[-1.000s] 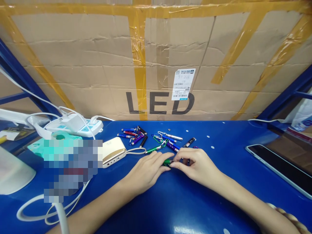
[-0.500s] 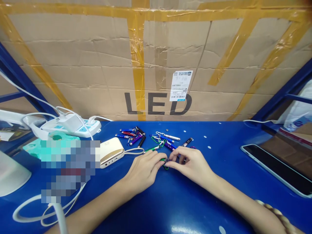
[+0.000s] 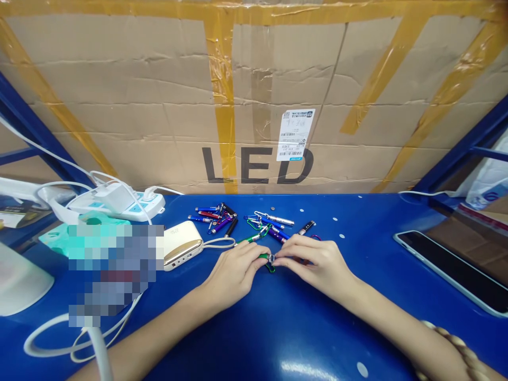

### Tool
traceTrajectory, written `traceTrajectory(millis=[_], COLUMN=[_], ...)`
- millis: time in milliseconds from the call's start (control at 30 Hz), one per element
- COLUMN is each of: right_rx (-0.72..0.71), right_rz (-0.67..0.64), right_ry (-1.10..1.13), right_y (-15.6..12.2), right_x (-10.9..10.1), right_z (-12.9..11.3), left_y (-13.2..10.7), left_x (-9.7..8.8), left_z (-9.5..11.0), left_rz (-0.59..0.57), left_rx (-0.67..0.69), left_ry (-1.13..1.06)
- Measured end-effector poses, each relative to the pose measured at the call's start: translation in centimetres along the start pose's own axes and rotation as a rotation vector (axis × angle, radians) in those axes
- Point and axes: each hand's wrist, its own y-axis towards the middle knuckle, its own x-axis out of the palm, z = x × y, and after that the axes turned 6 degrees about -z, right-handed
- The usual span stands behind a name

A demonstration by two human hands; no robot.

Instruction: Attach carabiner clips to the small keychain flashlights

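Two bare hands meet near the middle of a blue table point(image 3: 301, 328). The left hand point(image 3: 234, 270) and the right hand point(image 3: 317, 263) are both curled nearly closed, and together they pinch one small green penlight point(image 3: 265, 256). Its long axis runs roughly sideways, with its silver end point(image 3: 272, 258) toward the right hand, and a green carabiner point(image 3: 270, 268) curls from that end toward the person.

Just past the hands lie two loose heaps of penlights, about seven in the left heap point(image 3: 212, 217) and about six in the right heap point(image 3: 274, 228), though overlaps make both counts uncertain. A second green penlight point(image 3: 250, 239) lies between the left hand and those heaps, angled up toward them. One cream power bank point(image 3: 180, 244) sits left of the hands, with its white cord point(image 3: 218, 242) reaching toward them. One dark-screened phone point(image 3: 448, 270) lies well off to the right. A beaded bracelet point(image 3: 452, 346) circles the right wrist.
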Motion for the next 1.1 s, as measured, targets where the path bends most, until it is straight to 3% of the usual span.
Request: traceTrajectory(millis=[233, 433, 667, 767, 867, 1100], right_rx=[-0.163, -0.104, 0.146, 0.379, 0.59, 0.833], right_rz=[-0.022, -0.057, -0.048, -0.066, -0.185, -0.339], right_ry=[-0.132, -0.05, 0.306, 0.507, 0.728, 0.999], right_y=[0.0, -0.1, 0.1, 0.3, 0.5, 1.1], right_x=[-0.7, -0.3, 0.8, 1.0, 0.8, 0.2], right_z=[0.3, 0.3, -0.1, -0.7, -1.1, -1.3], left_y=[0.0, 0.0, -0.3, -0.4, -0.4, -0.2], left_x=[0.2, 0.0, 0.4, 0.5, 0.6, 0.3], left_z=[0.1, 0.0, 0.2, 0.3, 0.2, 0.3], left_rz=[-0.028, -0.083, 0.013, 0.074, 0.106, 0.179], left_rx=[-0.034, 0.001, -0.092, -0.035, 0.037, 0.144], left_ry=[-0.01, -0.139, -0.342, -0.303, -0.219, -0.089])
